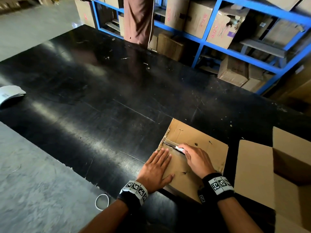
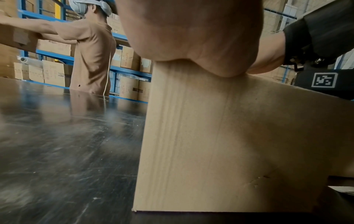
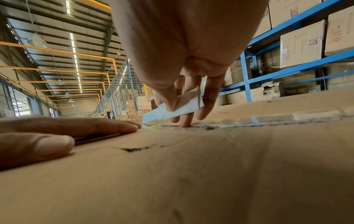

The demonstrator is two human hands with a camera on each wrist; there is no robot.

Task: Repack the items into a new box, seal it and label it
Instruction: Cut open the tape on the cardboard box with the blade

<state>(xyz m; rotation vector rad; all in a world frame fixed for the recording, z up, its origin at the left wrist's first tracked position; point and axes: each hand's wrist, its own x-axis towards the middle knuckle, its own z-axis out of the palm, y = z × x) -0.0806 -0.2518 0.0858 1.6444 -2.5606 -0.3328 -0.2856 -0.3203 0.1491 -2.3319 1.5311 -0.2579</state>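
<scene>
A worn, closed cardboard box point(image 1: 198, 148) sits near the front edge of the black table point(image 1: 101, 106). My left hand point(image 1: 158, 167) lies flat on its lid, fingers straight, beside the taped centre seam point(image 3: 268, 119). My right hand point(image 1: 193, 157) grips a small white box cutter point(image 3: 172, 109), its blade point(image 1: 170, 144) down in the seam, where the tape is partly slit. In the left wrist view only the box's side wall point(image 2: 229, 144) and my palm point(image 2: 191, 30) show. An open, empty new box point(image 1: 289, 167) stands right of the old one, flaps spread.
A tape roll point(image 1: 102, 202) lies at the table's front edge, left of my left wrist. A grey folded packet point(image 1: 10, 95) rests at the far left. A person in brown point(image 1: 138, 19) stands beyond the table by blue shelving point(image 1: 218, 46) stacked with cartons.
</scene>
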